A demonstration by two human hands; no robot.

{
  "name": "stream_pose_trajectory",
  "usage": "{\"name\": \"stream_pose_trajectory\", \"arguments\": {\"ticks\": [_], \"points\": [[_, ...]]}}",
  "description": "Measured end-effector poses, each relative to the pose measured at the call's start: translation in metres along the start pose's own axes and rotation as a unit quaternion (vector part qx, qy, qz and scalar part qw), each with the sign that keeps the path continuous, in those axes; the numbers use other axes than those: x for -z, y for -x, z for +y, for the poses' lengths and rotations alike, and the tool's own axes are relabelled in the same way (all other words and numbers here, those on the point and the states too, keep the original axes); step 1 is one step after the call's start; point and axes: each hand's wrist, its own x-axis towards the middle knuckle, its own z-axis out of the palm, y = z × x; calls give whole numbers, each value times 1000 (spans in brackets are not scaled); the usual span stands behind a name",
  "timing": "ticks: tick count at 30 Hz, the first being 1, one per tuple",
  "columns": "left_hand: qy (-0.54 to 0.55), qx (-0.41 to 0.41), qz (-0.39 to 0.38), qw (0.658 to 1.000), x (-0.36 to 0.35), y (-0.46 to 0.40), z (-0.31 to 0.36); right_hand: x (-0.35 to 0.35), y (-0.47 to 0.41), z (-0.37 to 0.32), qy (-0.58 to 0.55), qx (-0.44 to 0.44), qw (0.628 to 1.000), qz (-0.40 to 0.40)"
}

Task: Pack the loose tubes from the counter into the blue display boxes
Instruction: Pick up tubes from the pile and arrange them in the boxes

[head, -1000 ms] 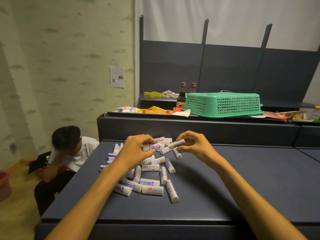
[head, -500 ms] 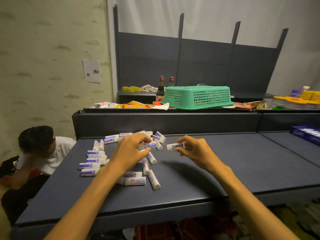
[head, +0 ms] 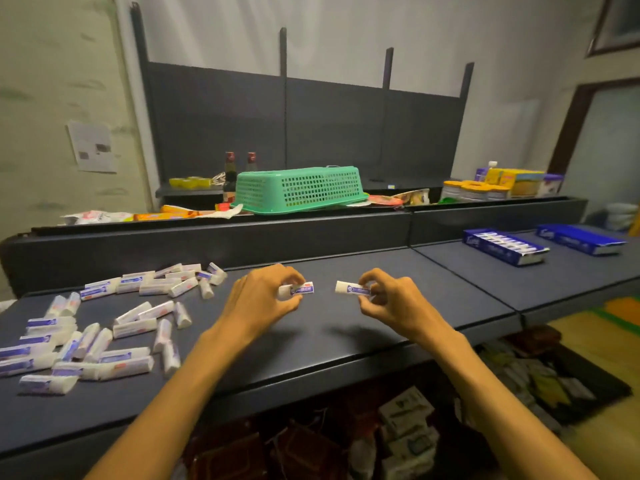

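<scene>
White tubes with blue labels were now in both hands: the left hand (head: 263,299) pinched one tube (head: 298,290) and the right hand (head: 388,299) pinched another (head: 353,289), each held just above the table (head: 346,341). Half a second earlier those hands were over the pile (head: 104,327); since then they had swung right, clear of it, and the view had turned to bring two blue boxes (head: 504,249) into sight at far right, well apart from the hands. That suggested the carry to a box had begun. The nearer box already showed a row of tubes. Label writing was too blurred to read, on tubes and boxes alike.
</scene>
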Motion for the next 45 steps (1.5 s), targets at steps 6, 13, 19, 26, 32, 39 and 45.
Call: {"name": "stream_pose_trajectory", "arguments": {"ticks": [6, 13, 19, 26, 32, 39, 45], "points": [[-8, -31, 3, 999, -68, -36, 95, 82, 49, 83, 13, 41, 998, 36], [-2, -52, -22, 998, -139, -77, 199, 166, 108, 179, 36, -28, 998, 34], [-4, -91, -39, 995, -192, -116, 263, 222, 137, 239, 59, -73, 994, 54], [8, -104, -47, 993, -260, -164, 303, 257, 145, 317, 82, -99, 990, 54], [15, -87, -46, 995, -319, -215, 312, 276, 125, 383, 99, -126, 986, 38], [14, -68, -45, 997, -369, -274, 314, 289, 86, 453, 107, -129, 986, 7], [1, -38, -53, 998, -387, -308, 315, 293, 49, 500, 64, -135, 989, 1]]}}
